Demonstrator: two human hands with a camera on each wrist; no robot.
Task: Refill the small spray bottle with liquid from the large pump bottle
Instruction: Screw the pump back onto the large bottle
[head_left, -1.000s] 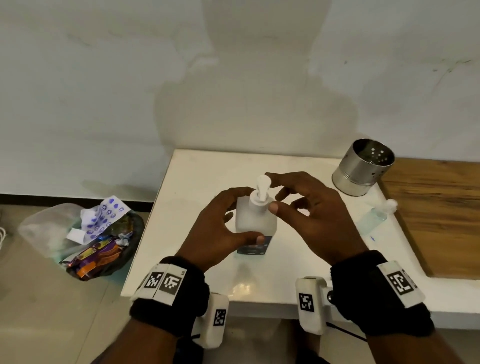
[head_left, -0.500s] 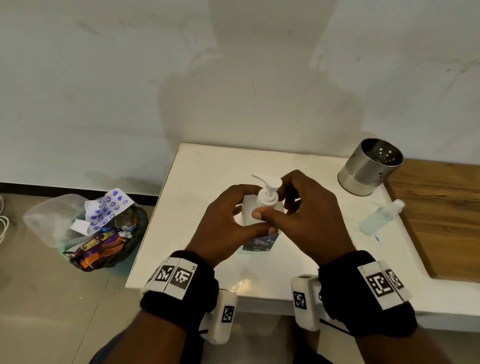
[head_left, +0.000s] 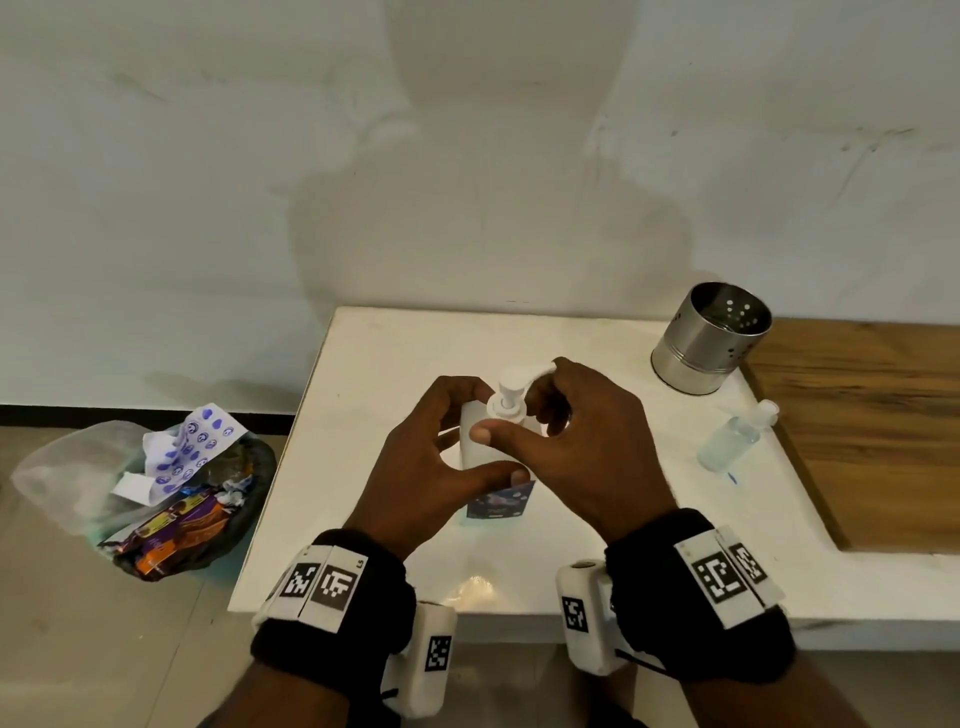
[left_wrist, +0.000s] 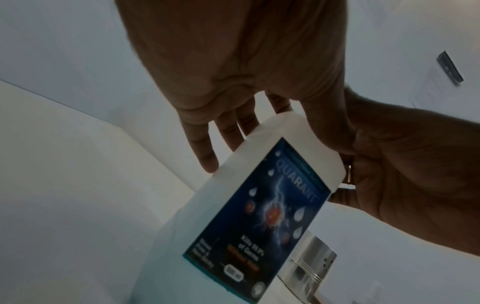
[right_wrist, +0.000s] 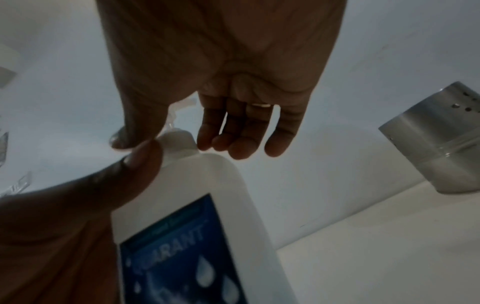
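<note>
Pump bottle (head_left: 496, 452) of hand sanitizer is stood upright near the middle of the white counter (head_left: 395, 364), its body wrapped by the left hand (head_left: 421, 467). Its pump collar is pinched by the curled thumb and fingers (right_wrist: 205, 131) of the right hand (head_left: 587, 447). Toward the counter's right edge, a small spray bottle (head_left: 735, 436) is laid beside a perforated steel holder (head_left: 709, 338).

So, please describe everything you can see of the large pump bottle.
The large pump bottle is white, looks plastic, and has a white pump head and a dark blue label reading QUARANT. It stands upright on the white table. The left hand holds its body; the right hand grips its collar.
</note>
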